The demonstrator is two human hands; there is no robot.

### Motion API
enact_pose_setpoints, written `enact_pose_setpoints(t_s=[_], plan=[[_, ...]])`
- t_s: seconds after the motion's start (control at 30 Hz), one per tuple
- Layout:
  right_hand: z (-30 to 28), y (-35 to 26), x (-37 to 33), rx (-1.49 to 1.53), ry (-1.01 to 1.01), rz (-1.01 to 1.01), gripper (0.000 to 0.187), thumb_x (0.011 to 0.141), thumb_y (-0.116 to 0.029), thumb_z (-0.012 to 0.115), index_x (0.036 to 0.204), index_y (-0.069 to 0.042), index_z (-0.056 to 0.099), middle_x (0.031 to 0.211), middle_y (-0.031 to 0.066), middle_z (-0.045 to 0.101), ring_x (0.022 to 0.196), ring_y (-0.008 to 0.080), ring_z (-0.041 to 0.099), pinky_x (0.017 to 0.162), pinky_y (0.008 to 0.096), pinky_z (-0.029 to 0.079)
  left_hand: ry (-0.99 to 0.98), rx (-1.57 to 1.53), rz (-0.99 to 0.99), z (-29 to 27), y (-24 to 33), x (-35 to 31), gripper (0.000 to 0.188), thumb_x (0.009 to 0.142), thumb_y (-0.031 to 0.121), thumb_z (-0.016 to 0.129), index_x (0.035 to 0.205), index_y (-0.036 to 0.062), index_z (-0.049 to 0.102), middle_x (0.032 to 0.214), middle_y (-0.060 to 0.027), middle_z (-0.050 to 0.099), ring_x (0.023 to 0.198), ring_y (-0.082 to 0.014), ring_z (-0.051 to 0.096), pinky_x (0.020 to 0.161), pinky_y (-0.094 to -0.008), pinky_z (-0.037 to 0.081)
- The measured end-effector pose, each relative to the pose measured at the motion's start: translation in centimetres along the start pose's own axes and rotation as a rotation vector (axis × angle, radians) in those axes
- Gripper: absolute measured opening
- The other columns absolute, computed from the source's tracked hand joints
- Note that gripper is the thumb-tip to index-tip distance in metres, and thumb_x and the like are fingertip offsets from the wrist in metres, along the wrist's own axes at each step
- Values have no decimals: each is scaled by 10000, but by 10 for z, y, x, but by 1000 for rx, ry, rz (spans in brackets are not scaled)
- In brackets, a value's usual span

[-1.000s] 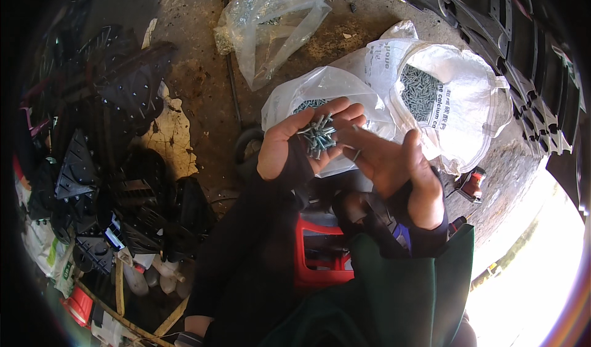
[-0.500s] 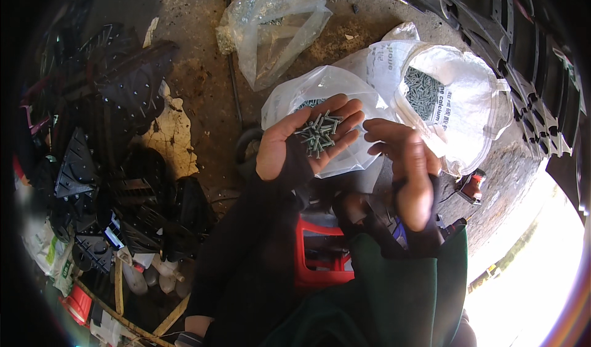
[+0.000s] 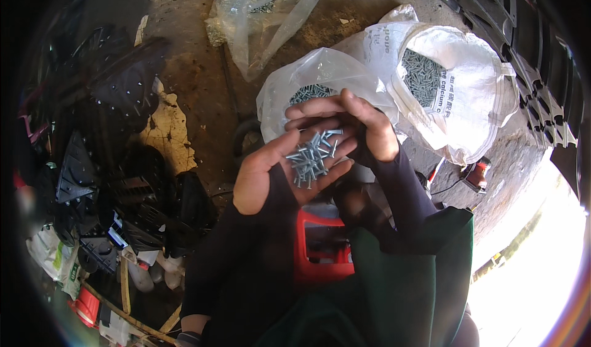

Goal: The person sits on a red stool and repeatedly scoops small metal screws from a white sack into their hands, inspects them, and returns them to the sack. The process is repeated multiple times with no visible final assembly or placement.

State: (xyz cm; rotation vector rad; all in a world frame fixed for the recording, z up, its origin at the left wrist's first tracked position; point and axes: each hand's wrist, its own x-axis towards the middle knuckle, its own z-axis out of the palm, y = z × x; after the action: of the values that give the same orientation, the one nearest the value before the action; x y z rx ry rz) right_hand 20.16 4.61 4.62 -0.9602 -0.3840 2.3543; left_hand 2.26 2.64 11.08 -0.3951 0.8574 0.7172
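Note:
A small heap of silvery screws lies in the cupped palm of my left hand, which faces up with its fingers slightly curled. Just beyond the heap, my right hand is held edge-on with its fingers stretched leftward, beside or over the left fingertips; whether the hands touch I cannot tell. Nothing shows in the right hand. Behind both hands stands an open clear plastic bag holding more screws. Right of it is a white woven sack with many similar screws inside.
Another clear bag with small metal parts lies farther off. A red plastic stool is below my hands. Dark metal brackets pile up at left, and stacked metal parts line the right. A red-and-black tool lies at right.
My right hand has moved left and up, from beside the left hand to just beyond its fingers. My left hand has come slightly lower and left, still holding the screws.

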Motion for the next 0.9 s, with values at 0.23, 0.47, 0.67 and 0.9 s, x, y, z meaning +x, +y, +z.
enact_pose_setpoints(t_s=[0.23, 0.47, 0.67, 0.9], plan=[[-13, 24, 12, 292, 69, 41, 537, 995, -378, 482, 1216, 97, 600, 1213, 243, 652, 1069, 327, 664, 967, 392, 532, 57, 176, 35, -1, -3, 6, 653, 990, 374, 447, 1455, -65, 311, 1406, -296, 464, 1298, -428, 503, 1071, -483, 460], [-18, 31, 16, 492, -46, -5, 502, 1013, -343, 476, 1234, 97, 575, 1230, 268, 630, 1085, 367, 651, 971, 438, 535, 54, 52, -11, -4, 0, 9, 648, 1006, 359, 440, 1438, -107, 313, 1436, -333, 420, 1346, -449, 444, 1089, -514, 428], [-19, 36, 16, 613, -34, -58, 523, 1035, -360, 417, 1266, 93, 540, 1267, 272, 606, 1161, 409, 602, 1005, 489, 508, -16, 39, -48, -5, 2, 6, 667, 1025, 400, 377, 1445, -114, 311, 1459, -345, 386, 1385, -457, 387, 1135, -520, 359], [-16, 40, 19, 684, -4, -31, 528, 1041, -364, 395, 1290, 86, 512, 1241, 259, 617, 1141, 396, 610, 1011, 469, 506, -16, 119, -10, 6, -1, -1, 693, 1029, 447, 406, 1452, -93, 305, 1435, -282, 398, 1341, -398, 427, 1101, -477, 382]])
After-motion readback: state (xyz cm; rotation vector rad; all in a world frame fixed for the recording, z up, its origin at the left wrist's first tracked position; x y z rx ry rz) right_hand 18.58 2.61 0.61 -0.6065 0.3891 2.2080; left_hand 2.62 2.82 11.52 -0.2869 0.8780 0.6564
